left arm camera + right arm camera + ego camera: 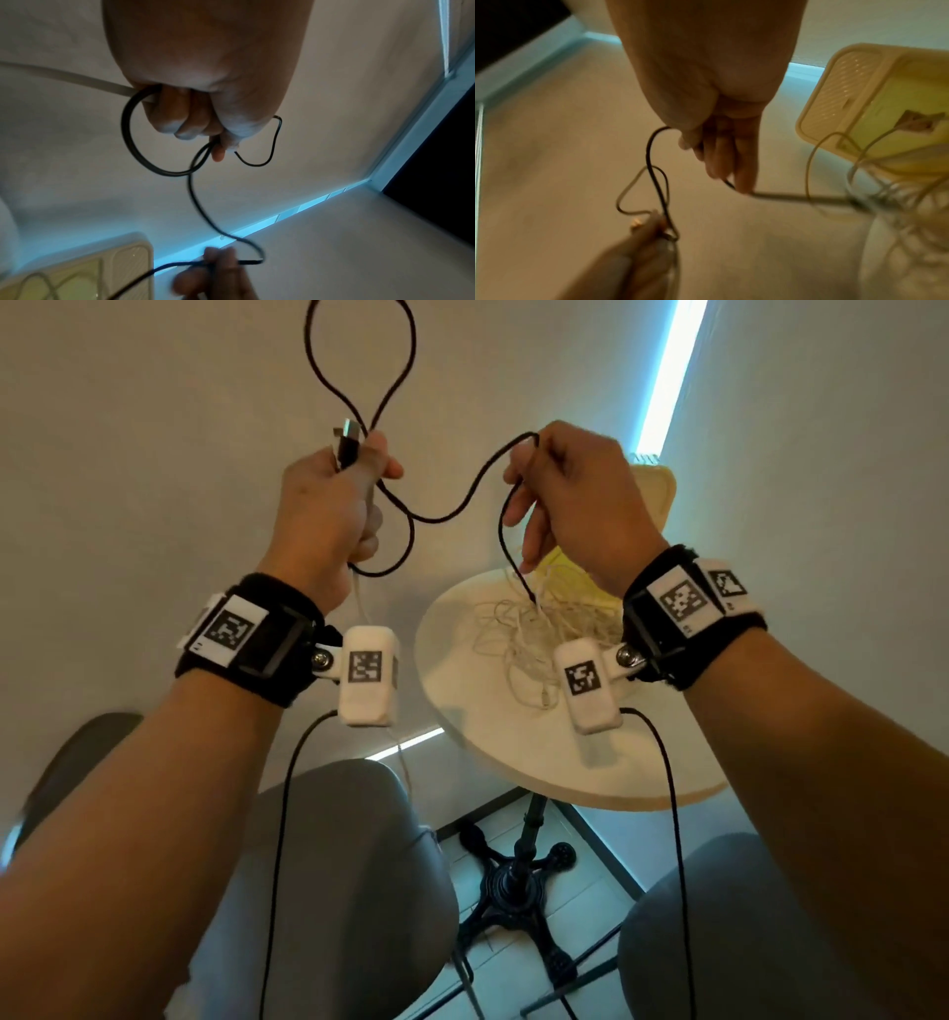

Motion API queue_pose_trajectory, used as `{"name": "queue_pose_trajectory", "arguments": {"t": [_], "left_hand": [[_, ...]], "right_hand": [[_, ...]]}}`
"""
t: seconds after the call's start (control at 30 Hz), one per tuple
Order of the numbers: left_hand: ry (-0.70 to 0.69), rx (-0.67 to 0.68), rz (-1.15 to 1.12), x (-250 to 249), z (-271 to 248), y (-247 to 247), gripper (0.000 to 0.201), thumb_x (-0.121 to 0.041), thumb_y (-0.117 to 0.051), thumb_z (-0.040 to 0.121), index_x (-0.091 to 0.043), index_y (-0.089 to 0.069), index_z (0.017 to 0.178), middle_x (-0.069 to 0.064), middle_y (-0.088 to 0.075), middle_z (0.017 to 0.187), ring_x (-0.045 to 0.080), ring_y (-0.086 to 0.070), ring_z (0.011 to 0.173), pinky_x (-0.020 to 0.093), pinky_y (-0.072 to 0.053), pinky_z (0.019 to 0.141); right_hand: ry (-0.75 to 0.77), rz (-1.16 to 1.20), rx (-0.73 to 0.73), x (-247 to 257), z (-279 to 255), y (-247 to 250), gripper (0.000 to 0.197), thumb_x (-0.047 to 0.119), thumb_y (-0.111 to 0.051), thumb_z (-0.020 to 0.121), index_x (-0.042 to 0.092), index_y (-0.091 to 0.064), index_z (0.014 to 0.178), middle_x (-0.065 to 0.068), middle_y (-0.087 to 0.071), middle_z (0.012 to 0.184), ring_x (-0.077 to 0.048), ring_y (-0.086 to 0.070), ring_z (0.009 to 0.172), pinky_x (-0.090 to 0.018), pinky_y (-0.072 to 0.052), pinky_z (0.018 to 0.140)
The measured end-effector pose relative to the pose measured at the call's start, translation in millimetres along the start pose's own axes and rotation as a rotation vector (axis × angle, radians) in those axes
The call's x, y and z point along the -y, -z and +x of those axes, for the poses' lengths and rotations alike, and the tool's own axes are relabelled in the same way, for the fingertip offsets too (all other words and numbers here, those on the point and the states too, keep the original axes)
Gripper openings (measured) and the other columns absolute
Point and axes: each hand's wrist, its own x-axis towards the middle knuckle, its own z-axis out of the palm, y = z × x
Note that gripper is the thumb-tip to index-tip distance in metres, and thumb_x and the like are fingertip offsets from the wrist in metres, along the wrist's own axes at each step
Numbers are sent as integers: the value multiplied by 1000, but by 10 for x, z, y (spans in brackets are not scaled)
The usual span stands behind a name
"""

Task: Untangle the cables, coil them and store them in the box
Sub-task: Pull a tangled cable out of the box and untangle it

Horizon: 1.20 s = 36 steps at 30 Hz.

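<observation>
My left hand (334, 500) is raised and grips a black cable (436, 518) in a fist, with its USB plug (349, 436) sticking up and a long loop (359, 351) rising above it. A pale cable (77, 79) also runs into that fist (195, 113). My right hand (565, 495) pinches the same black cable further along, which sags between the hands. Its tail (518, 567) drops into a tangle of white cables (529, 634) on the round table (513, 762). The yellow box (859, 97) stands behind the tangle, partly hidden by my right hand.
The small round table stands on a black pedestal base (513, 880) over a tiled floor. My knees (349, 865) are below, and a chair (77, 762) sits at the left. A plain wall fills the background. Thin black leads hang from both wrist cameras.
</observation>
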Motion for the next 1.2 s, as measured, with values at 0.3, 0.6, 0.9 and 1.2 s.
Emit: {"name": "queue_pose_trajectory", "arguments": {"t": [0.3, 0.6, 0.9, 1.2], "left_hand": [[58, -35, 42, 248, -116, 306, 31, -40, -62, 107, -11, -69, 99, -4, -28, 63, 11, -21, 51, 28, -19, 44], [77, 15, 46, 242, -158, 229, 29, -37, -61, 108, -13, -66, 92, -6, -28, 59, 10, -21, 49, 27, -19, 44], [150, 44, 166, 163, -170, 687, 34, -29, -61, 105, -18, -55, 74, -9, -26, 51, 12, -18, 47, 26, -17, 41], [144, -22, 189, 135, -269, 891, 33, -29, -61, 105, -18, -57, 74, -8, -28, 53, 12, -21, 45, 26, -17, 43]], "right_hand": [[63, -185, -19, -118, -32, -162, 15, 14, -59, 100, 6, -72, 98, -11, -76, 84, -32, -73, 55, -54, -61, 53], [-106, -244, 247, -167, -177, -166, 20, 14, -58, 106, 1, -71, 98, -15, -78, 86, -35, -74, 60, -54, -64, 58], [-326, -383, 1039, 0, -202, -214, 22, 23, -69, 102, 14, -76, 121, -8, -81, 103, -24, -76, 85, -42, -65, 88], [-188, -152, 845, -73, -213, -695, 21, 17, -62, 106, 5, -75, 117, -14, -80, 101, -25, -75, 81, -43, -66, 84]]}}
